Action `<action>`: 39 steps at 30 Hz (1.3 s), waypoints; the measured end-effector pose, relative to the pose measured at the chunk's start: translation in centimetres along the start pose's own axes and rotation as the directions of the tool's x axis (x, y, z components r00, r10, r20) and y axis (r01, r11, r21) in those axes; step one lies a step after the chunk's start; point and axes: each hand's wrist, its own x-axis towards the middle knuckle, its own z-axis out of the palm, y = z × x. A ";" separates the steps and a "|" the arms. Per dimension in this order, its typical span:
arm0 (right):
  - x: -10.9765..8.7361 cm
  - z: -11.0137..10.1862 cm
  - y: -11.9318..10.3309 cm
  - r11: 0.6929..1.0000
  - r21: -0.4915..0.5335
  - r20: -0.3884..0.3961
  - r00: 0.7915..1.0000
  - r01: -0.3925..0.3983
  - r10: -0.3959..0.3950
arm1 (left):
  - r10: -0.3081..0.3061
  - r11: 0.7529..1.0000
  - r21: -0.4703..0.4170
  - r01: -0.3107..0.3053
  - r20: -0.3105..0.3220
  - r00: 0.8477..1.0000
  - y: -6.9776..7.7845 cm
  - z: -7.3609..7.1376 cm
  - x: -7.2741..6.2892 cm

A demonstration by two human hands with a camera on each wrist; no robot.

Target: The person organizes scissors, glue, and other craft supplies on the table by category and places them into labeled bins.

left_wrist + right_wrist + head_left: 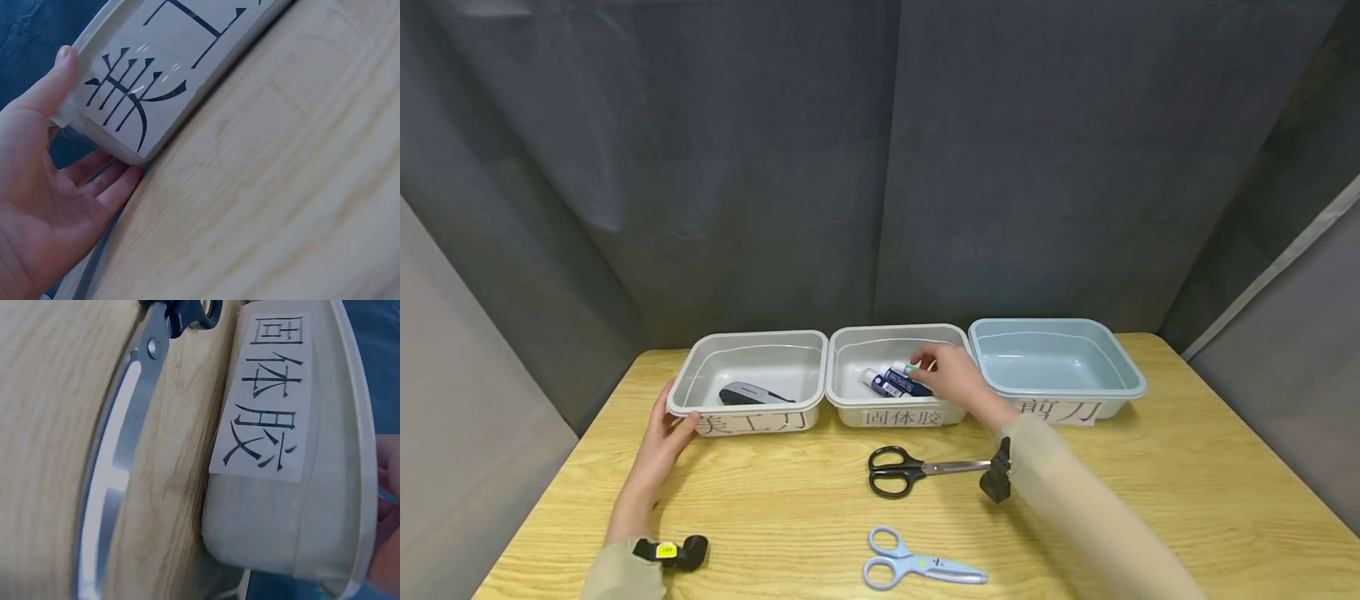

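At the left grey-white bin [748,337], my left hand [662,435] grips the near left corner, thumb at the rim and fingers against the lower side. A grey and black utility knife [751,393] lies inside that bin. My right hand [953,377] reaches into the middle bin [850,409], pinching a small teal-and-white glue stick [912,367] between thumb and fingertips; most of it is hidden. Dark blue glue sticks [880,382] with white caps lie beneath it. In the right wrist view only part of the right hand [387,519] shows, behind the rim.
To the right stands a light blue bin [1052,379]. On the wooden table, black-handled scissors [910,471] lie in front of the middle bin, and light blue scissors [917,565] lie nearer. Paper labels cover the bins' fronts. A dark curtain [880,167] hangs behind.
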 end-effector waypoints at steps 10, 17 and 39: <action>-3.4 -1.8 0.9 0.993 0.118 -0.122 0.993 0.012 0.003 | 0.001 1.000 0.020 -0.001 -0.002 1.000 -0.2 -0.2 0.0; -5.7 -3.8 1.9 0.984 0.176 -0.183 0.983 0.011 0.022 | -0.012 1.000 0.012 0.012 0.001 1.000 -0.2 -0.4 0.1; -12.0 -7.3 7.2 0.986 0.155 -0.420 0.899 -0.063 0.124 | -0.011 1.000 0.009 0.011 0.015 1.000 -0.6 -0.7 0.2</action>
